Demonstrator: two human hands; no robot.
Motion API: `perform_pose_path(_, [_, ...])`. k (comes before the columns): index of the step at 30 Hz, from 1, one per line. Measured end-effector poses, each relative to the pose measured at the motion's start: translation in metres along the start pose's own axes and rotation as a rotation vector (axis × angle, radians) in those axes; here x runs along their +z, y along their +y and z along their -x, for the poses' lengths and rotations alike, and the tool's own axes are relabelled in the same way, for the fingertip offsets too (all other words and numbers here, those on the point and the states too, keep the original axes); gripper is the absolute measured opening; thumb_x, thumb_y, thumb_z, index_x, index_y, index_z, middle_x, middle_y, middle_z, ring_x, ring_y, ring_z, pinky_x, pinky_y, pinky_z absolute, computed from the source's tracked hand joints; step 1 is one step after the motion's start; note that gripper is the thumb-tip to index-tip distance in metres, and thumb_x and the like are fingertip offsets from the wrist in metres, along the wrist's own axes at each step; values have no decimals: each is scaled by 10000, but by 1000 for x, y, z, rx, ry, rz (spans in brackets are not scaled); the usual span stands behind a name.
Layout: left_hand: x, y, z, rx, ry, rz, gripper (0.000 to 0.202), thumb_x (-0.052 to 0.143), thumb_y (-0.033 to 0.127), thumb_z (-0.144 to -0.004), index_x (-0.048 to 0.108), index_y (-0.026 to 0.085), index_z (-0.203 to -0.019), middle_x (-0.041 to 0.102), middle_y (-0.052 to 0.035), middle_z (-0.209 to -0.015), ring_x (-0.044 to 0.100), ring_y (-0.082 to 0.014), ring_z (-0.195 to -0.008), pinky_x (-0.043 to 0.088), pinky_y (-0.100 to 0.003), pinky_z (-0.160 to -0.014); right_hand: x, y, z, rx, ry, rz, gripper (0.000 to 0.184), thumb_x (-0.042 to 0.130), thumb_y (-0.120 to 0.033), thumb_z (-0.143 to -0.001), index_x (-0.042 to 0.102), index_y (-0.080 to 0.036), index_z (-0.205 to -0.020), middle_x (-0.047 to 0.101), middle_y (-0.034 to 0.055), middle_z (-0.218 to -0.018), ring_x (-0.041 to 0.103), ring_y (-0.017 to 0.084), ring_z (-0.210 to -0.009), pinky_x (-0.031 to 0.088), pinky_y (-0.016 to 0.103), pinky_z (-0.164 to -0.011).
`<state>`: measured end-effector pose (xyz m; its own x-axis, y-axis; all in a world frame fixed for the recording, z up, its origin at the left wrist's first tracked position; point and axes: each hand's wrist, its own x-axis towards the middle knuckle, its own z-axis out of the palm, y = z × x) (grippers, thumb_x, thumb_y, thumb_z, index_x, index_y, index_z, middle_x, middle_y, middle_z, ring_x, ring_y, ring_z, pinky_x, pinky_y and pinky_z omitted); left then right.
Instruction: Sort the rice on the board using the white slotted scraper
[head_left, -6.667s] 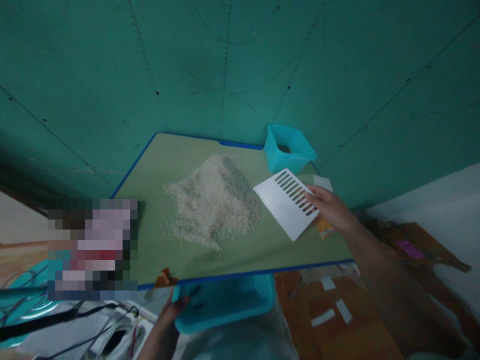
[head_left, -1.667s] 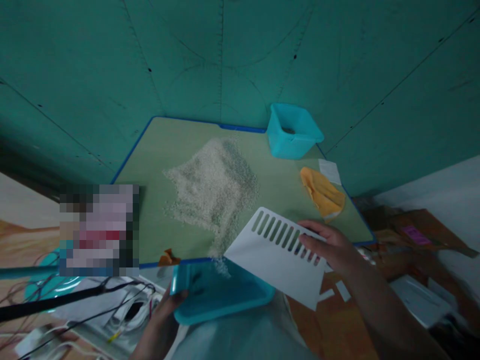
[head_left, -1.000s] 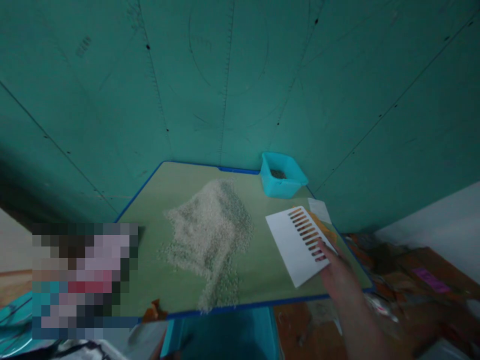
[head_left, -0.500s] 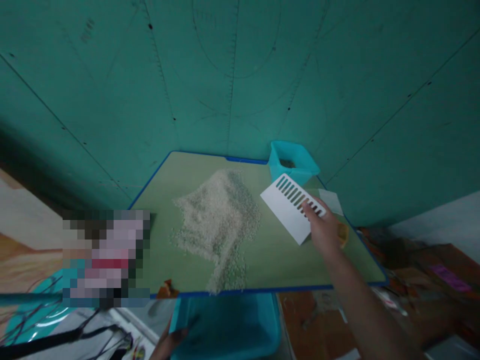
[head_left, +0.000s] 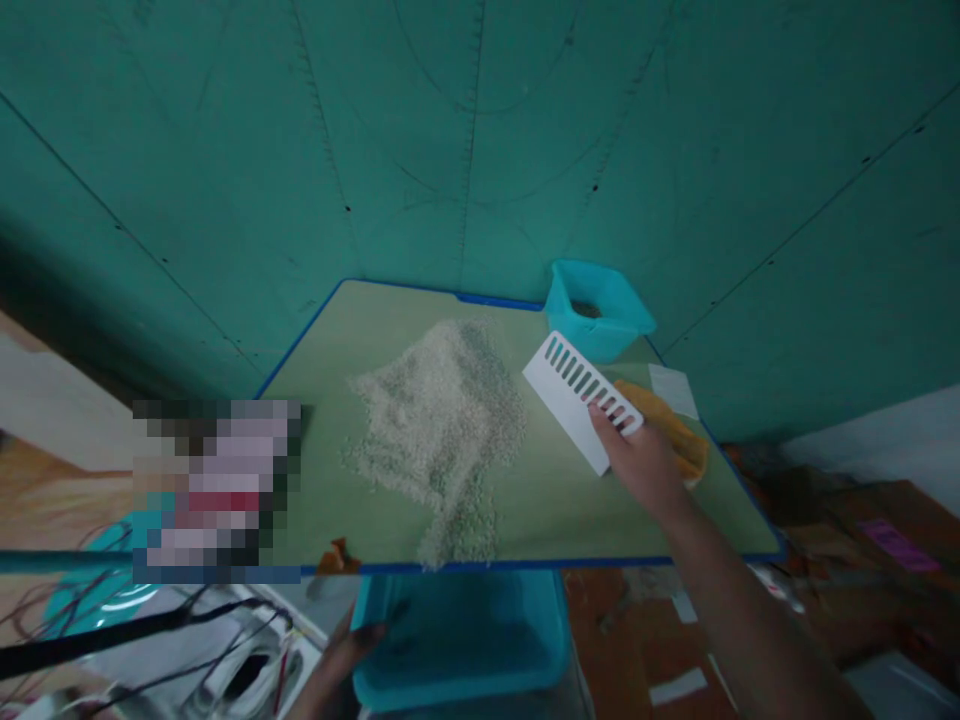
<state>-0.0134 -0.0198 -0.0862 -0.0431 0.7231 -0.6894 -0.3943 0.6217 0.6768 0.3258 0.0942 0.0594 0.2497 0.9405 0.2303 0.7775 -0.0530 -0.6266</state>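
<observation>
My right hand (head_left: 639,462) grips a white slotted scraper card (head_left: 571,392) and holds it tilted over the green table (head_left: 555,500), just right of a pile of pale grains (head_left: 439,420). A narrow trail of grains runs from the pile to the table's front edge. My left hand (head_left: 352,642) holds the left rim of a teal tray (head_left: 480,640) below that front edge, under the trail.
A small teal bin (head_left: 600,310) stands at the table's back right corner. An orange cloth (head_left: 671,440) and a white slip (head_left: 673,388) lie right of the scraper. An orange scrap (head_left: 335,556) sits at the front edge. Cables (head_left: 150,650) lie lower left.
The scraper swept grains to the front edge over the tray, then my right hand carried it back up to the right of the pile. The tray stays under the edge.
</observation>
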Motion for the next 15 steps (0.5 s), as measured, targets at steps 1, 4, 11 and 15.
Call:
perform_pose_path(1, [0,-1,1,4,12,-10,579,828,184,-391,719,316,-944,799,16,-863,376,-422,-1284,365,-519,-1047,1,-1,2,-7,-12,23,411,427,-462,-843,689,-147,-876,729,148,-835,684,300,-865,497,332,-621])
perform_pose_path(4, [0,-6,2,15,44,-39,505,827,221,-418,731,299,-907,797,-3,-887,363,-434,-1287,335,-551,-1056,5,3,9,-32,-35,97,397,430,-456,-826,694,-160,-834,733,159,-826,697,308,-835,507,338,-609])
perform_pose_path(11, [12,-8,4,85,58,24,575,814,206,-438,714,289,-998,783,-35,-977,321,-409,-1314,398,-534,-1009,7,12,29,-125,-66,248,425,380,-440,-838,717,-185,-797,742,154,-749,713,321,-716,530,380,-588])
perform_pose_path(15, [17,-3,13,105,46,78,650,829,191,-404,705,294,-1034,788,-18,-959,322,-418,-1314,348,-518,-1047,0,12,39,-132,-100,161,355,430,-418,-837,713,-204,-818,755,120,-801,714,293,-809,561,358,-638])
